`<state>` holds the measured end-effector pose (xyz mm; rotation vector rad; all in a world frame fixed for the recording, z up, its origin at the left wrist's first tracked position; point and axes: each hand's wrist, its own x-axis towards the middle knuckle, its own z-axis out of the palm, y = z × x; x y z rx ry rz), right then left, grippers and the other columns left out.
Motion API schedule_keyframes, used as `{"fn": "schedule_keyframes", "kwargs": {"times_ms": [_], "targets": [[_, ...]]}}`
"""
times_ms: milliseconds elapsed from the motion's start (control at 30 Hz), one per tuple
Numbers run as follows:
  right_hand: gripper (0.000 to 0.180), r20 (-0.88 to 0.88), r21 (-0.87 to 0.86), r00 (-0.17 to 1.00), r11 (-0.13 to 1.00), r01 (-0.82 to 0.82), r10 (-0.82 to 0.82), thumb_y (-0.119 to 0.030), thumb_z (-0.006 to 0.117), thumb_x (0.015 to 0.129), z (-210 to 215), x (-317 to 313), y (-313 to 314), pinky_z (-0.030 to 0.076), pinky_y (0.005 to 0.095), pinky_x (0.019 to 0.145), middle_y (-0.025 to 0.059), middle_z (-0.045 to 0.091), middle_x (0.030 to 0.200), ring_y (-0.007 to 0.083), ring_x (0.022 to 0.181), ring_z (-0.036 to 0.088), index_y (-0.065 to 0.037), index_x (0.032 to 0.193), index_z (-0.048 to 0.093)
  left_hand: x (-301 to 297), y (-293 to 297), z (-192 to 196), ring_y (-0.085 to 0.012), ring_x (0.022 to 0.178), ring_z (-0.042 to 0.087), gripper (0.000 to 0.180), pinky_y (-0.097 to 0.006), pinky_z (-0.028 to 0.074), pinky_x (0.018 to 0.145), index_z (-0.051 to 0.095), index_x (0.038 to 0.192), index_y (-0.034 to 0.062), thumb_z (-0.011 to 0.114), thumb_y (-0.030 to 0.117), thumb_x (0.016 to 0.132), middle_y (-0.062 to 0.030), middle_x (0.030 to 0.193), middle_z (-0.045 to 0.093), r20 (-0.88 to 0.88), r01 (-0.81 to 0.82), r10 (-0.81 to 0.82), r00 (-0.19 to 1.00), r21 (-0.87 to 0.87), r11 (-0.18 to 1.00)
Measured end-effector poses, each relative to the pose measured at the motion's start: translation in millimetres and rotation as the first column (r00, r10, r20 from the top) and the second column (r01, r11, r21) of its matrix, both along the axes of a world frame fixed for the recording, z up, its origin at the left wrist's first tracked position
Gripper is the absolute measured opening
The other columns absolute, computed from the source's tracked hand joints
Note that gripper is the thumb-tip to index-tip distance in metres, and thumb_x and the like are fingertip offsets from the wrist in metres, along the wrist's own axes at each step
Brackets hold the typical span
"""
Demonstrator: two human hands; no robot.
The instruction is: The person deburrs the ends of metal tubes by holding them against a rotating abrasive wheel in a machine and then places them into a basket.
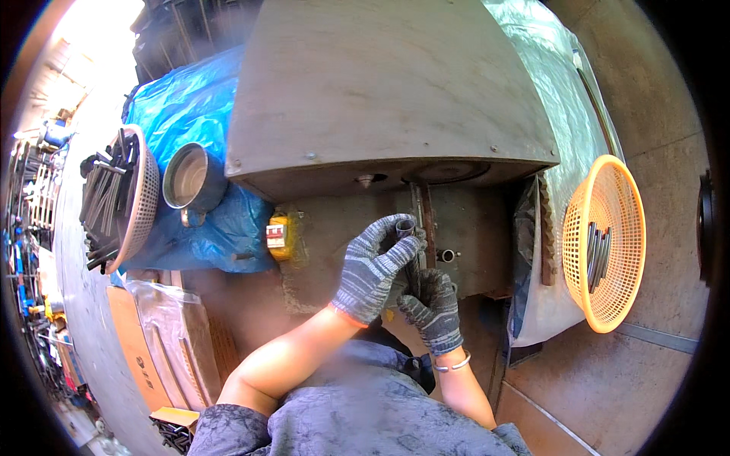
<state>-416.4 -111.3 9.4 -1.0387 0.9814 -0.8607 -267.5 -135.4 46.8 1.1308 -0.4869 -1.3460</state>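
Observation:
Both of my hands wear grey knitted gloves and hold one short dark metal tube [406, 228] upright in front of a grey machine [395, 106]. My left hand [372, 267] grips the tube near its open top end. My right hand [433, 308] grips it lower down, with a bracelet on the wrist. The tube stands close to a vertical slot and rod [424, 216] on the machine's front face. A small round socket [447, 255] sits just right of my hands.
An orange plastic basket [604, 243] with a few metal tubes lies at the right. On the left, a pale basket [125, 197] holds several dark tubes, beside a metal pot [192, 178] on a blue tarp [190, 114]. Clear plastic sheeting [555, 76] covers the machine's right side. A yellow switch box [277, 235] sits on the machine's front.

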Motion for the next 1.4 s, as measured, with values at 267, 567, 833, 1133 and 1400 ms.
{"fn": "schedule_keyframes", "kwargs": {"times_ms": [267,567,833,1133,1400], "targets": [[0.021,0.086,0.197,0.973,0.954,-0.226,0.213,-0.009,0.062,0.091,10,49,28,0.043,0.0217,0.054,0.0029,0.058,0.085,0.0088,0.064,0.052,-0.004,0.108,0.052,71,38,14,-0.0154,0.093,0.063,0.028,-0.028,0.051,0.085,0.06,0.115,-0.0025,0.063,0.002,0.087,-0.0099,0.102,0.067,-0.031,-0.079,0.078,0.996,-0.034,0.996],[0.025,-0.051,0.112,0.979,0.975,-0.19,0.197,-0.006,0.061,0.091,25,128,53,0.043,0.0207,0.053,0.004,0.058,0.085,0.0083,0.063,0.051,-0.004,0.113,0.051,136,70,25,-0.0145,0.088,0.064,0.028,-0.028,0.052,0.081,0.062,0.112,-0.0019,0.065,0.003,0.085,-0.0093,0.098,0.069,0.039,-0.158,0.159,0.986,-0.043,0.987],[0.02,0.083,0.441,0.961,0.855,-0.272,0.263,-0.008,0.062,0.09,38,164,59,0.044,0.0227,0.053,0.0048,0.06,0.082,0.0093,0.064,0.055,-0.003,0.107,0.053,182,85,20,-0.0158,0.085,0.065,0.026,-0.029,0.052,0.079,0.062,0.111,-0.0026,0.065,0.007,0.087,-0.0103,0.097,0.068,-0.027,-0.173,0.172,0.985,-0.02,0.985],[0.022,-0.256,0.191,0.922,0.95,-0.246,0.29,-0.003,0.064,0.085,24,200,71,0.049,0.0272,0.056,0.0042,0.058,0.079,0.0132,0.061,0.056,-0.004,0.103,0.051,221,98,14,-0.0134,0.088,0.063,0.027,-0.027,0.05,0.081,0.064,0.111,-0.0025,0.065,0.01,0.087,-0.0086,0.098,0.068,-0.008,-0.234,0.234,0.972,-0.011,0.972],[0.021,-0.04,0.438,0.881,0.801,-0.408,0.471,-0.008,0.062,0.088,35,216,70,0.047,0.0259,0.054,0.0063,0.059,0.08,0.0134,0.059,0.054,-0.003,0.106,0.052,245,109,9,-0.0123,0.088,0.062,0.025,-0.027,0.05,0.081,0.065,0.109,-0.0021,0.066,0.01,0.087,-0.0072,0.098,0.068,-0.18,-0.252,0.25,0.951,0.011,0.968]]}}
